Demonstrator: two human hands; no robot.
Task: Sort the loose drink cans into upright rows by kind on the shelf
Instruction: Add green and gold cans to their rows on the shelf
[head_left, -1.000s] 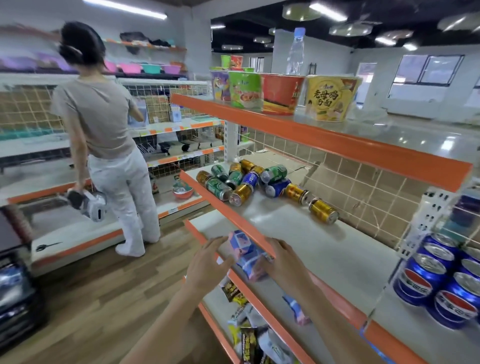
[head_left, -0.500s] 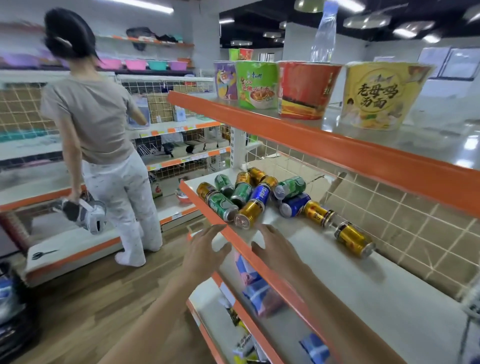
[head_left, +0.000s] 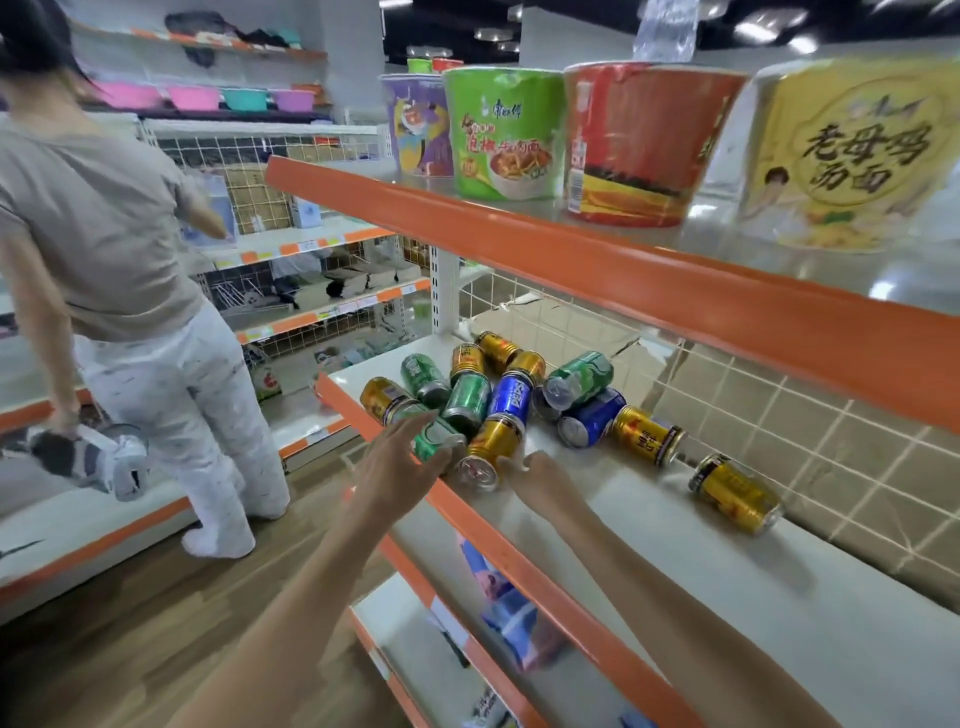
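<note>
Several loose cans lie on their sides in a heap at the left end of the white shelf (head_left: 675, 561): gold ones, green ones and blue ones. A gold can (head_left: 491, 449) lies nearest me, its top facing out. A green can (head_left: 434, 434) lies beside it by the shelf's orange lip. My left hand (head_left: 397, 467) reaches in with fingers spread, touching that green can. My right hand (head_left: 540, 480) is just right of the gold can, fingers extended toward it. Two gold cans (head_left: 647, 434) (head_left: 735, 491) lie apart to the right.
Instant noodle tubs (head_left: 506, 132) stand on the orange-edged shelf (head_left: 623, 275) above. A wire grid backs the can shelf. Snack packets (head_left: 511, 618) lie on the lower shelf. A person (head_left: 119, 270) stands to the left in the aisle, holding a device.
Both hands have risen from the lower shelf and moved forward to the can heap. The view has come closer to the cans.
</note>
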